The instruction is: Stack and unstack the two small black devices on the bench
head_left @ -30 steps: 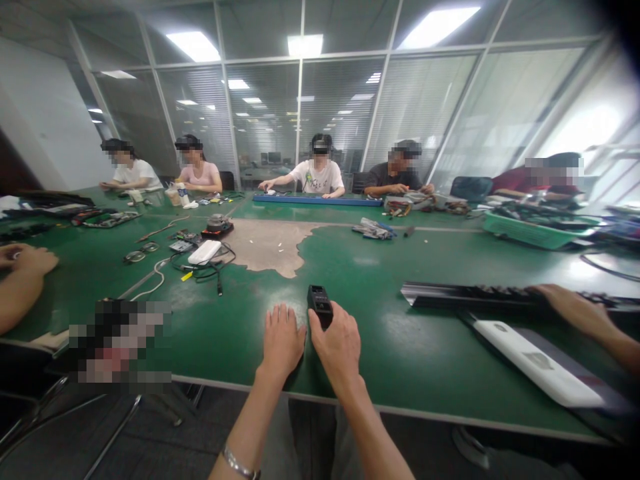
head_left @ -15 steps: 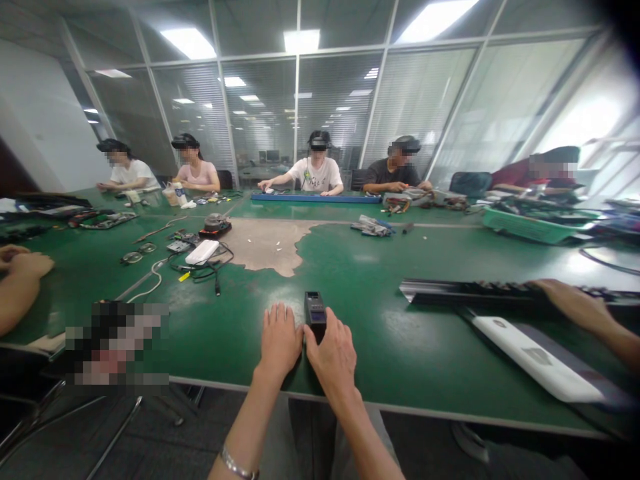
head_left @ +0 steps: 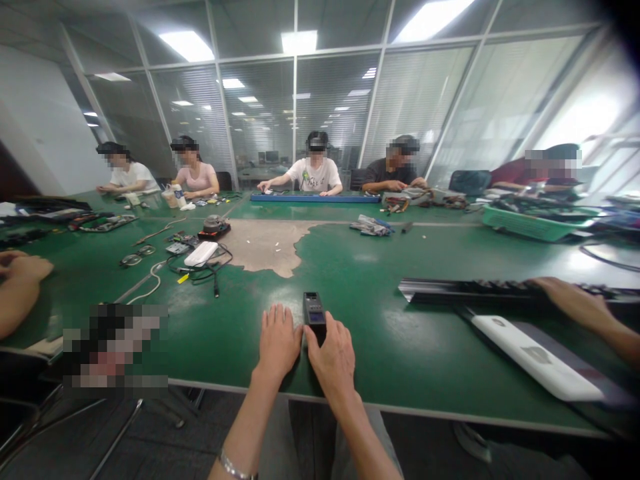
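A small black handheld device [head_left: 314, 308], box-shaped with a little screen, lies on the green table in front of me. My right hand [head_left: 331, 347] grips its near end, thumb on the left side and fingers on the right. Palm down beside it, my left hand [head_left: 280, 339] rests flat on the table with fingers stretched out. Its thumb comes close to my right thumb; whether they touch I cannot tell. The hand hides the device's near end.
A white power bank-like box [head_left: 201, 254] lies among cables at left, near eyeglasses [head_left: 137, 255]. At right are a black metal rail [head_left: 450, 292] under another person's hand [head_left: 575, 303] and a long white object [head_left: 535, 360]. A green basket [head_left: 543, 227] stands farther back.
The device has turned slightly and its top has tipped, so its small screen shows more clearly. My right hand has shifted a little left with it. My left hand stays flat.
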`<state>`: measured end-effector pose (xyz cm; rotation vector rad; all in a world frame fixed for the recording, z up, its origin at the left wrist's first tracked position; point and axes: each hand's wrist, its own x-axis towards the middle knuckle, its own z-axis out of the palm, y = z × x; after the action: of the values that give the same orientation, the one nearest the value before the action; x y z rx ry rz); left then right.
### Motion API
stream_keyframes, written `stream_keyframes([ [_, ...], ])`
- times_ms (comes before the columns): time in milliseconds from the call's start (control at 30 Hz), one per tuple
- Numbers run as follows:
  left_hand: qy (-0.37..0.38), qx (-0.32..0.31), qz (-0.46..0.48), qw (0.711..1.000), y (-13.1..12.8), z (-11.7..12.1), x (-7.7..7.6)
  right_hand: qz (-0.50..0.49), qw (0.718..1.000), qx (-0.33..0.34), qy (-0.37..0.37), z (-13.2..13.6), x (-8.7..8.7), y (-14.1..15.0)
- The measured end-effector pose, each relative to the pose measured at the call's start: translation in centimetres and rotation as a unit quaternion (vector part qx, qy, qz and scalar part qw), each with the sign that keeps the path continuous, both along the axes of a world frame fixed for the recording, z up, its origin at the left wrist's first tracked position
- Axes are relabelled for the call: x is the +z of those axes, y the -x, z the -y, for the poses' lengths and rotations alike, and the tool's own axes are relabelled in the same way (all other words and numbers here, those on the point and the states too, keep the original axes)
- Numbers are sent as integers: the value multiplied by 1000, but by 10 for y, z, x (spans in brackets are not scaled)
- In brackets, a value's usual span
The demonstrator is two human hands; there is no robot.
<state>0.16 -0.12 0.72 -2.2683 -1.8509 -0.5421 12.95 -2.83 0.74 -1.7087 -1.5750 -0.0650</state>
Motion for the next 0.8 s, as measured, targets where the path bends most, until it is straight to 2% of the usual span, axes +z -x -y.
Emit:
stream_keyframes([
  [300,10,2,-6,1000,0,1,3,11,1000,-13,18,-1,6,9],
  [800,7,1,9,1000,2,-2,0,22,999,-34,22,-7,4,11],
])
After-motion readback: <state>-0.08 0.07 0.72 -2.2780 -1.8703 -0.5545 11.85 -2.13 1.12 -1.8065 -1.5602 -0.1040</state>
